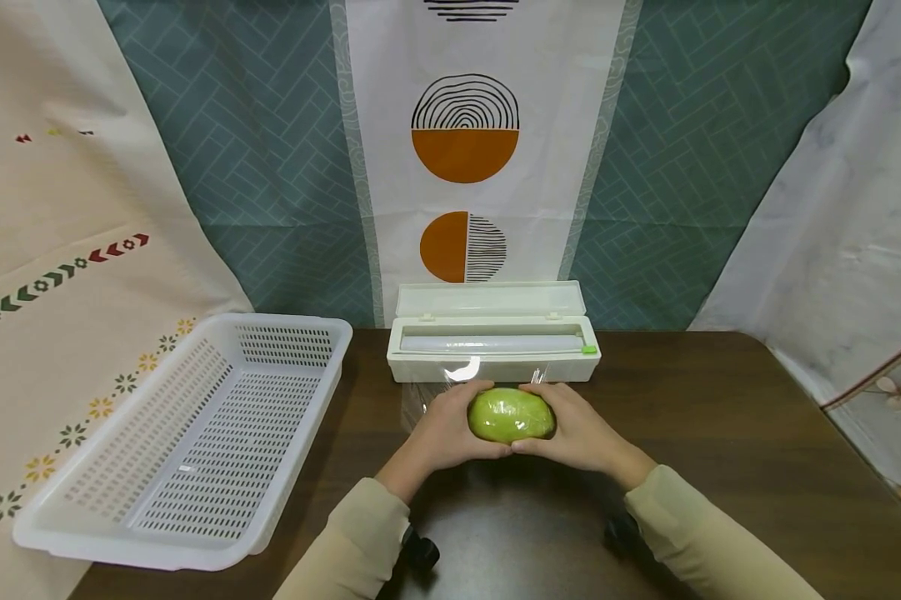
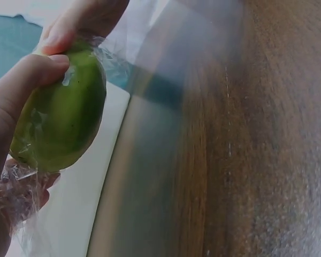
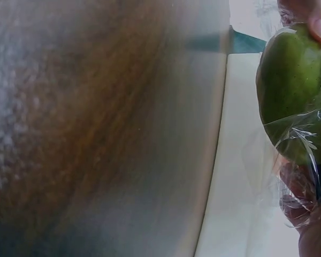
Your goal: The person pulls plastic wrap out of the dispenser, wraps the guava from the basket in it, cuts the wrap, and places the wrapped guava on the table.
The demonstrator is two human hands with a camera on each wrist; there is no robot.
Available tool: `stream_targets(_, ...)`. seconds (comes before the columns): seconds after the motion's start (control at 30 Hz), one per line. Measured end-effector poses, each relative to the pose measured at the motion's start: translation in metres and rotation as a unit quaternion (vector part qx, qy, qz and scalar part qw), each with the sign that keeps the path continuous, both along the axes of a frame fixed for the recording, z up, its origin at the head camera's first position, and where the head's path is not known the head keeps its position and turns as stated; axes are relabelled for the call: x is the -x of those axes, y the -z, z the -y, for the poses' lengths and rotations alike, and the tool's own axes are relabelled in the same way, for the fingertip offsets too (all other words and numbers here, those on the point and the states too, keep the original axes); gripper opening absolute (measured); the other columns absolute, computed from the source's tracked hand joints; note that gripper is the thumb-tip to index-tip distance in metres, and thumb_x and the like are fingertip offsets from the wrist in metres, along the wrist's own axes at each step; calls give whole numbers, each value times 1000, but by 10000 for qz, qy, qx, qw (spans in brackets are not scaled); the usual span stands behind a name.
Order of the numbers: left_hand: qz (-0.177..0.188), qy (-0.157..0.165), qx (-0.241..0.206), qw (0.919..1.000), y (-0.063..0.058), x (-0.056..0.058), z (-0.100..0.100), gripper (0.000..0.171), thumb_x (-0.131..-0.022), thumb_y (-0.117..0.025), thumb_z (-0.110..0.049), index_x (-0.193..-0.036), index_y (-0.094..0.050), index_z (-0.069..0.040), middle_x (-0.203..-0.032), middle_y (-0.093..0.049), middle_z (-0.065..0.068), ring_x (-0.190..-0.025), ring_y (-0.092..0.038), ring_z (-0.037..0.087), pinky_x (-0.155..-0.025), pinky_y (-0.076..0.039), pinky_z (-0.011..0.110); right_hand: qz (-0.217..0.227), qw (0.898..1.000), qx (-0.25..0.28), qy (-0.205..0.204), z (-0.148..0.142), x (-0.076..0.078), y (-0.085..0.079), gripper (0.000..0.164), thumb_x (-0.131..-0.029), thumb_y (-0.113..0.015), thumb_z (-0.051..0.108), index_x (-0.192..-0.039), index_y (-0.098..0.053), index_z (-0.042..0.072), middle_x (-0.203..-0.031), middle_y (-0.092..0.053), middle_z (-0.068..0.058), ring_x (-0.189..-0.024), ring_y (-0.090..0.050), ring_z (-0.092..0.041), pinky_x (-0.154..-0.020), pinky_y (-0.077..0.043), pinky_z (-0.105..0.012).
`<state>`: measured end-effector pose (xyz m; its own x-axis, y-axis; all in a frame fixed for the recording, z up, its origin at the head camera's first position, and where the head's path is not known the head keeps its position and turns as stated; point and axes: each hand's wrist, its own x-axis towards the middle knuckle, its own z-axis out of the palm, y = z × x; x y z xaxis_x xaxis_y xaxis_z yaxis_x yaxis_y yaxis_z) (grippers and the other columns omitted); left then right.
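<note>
Both hands hold a green mango above the table, in front of a white cling film box. My left hand grips its left end and my right hand its right end, with the thumbs meeting along the near side. Clear cling film lies glossy over the mango's skin. Crumpled film bunches around the fingers in both wrist views. In the head view, a loose sheet of film hangs by the left hand, near the box front.
The cling film box stands at the back with its lid raised, a film roll inside and a green slider at its right. A white perforated basket sits on the left of the dark wooden table. Patterned cloths hang behind.
</note>
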<state>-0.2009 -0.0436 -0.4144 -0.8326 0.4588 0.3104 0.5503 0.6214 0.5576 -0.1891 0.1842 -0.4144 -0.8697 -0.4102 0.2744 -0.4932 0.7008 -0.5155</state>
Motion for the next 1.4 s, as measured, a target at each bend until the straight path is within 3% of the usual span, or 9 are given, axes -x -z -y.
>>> stream_targets(0.23,-69,-13,-177,9998,-3,-4,1,76,-62,-82,-52,-123,-55,-15,-105,-64,-4,-85,-58,8,-72,-49,24,197,9997,121,75,1,-4,-4,79,-69,-73,63,-129,-53,16,-107,-56,3,-91,-49,-11,-74,-47,-31)
stream_targets(0.57,-115,-57,-354,9993,-6,-8,1,69,-62,-81,-53,-116,-59,-16,-101,-65,-8,-81,-57,5,-67,-48,21,108,9995,264,121,3,-9,-9,64,-73,-75,52,-122,-58,15,-105,-57,2,-88,-49,-10,-68,-45,-27)
stream_targets(0.93,72,-148,-298,9994,-11,-16,1,64,-63,-79,-54,-110,-61,-15,-93,-65,-7,-73,-55,6,-59,-45,19,8,9982,593,-18,5,-15,-10,50,-77,-74,39,-115,-61,10,-96,-58,1,-77,-49,-9,-60,-44,-22)
stream_targets(1.4,215,-40,-431,9988,-14,-23,1,61,-63,-78,-54,-104,-62,-12,-85,-65,-5,-68,-54,4,-55,-46,18,89,9962,868,-56,5,-22,-8,42,-79,-72,34,-110,-63,7,-92,-59,1,-74,-48,-7,-58,-43,-21)
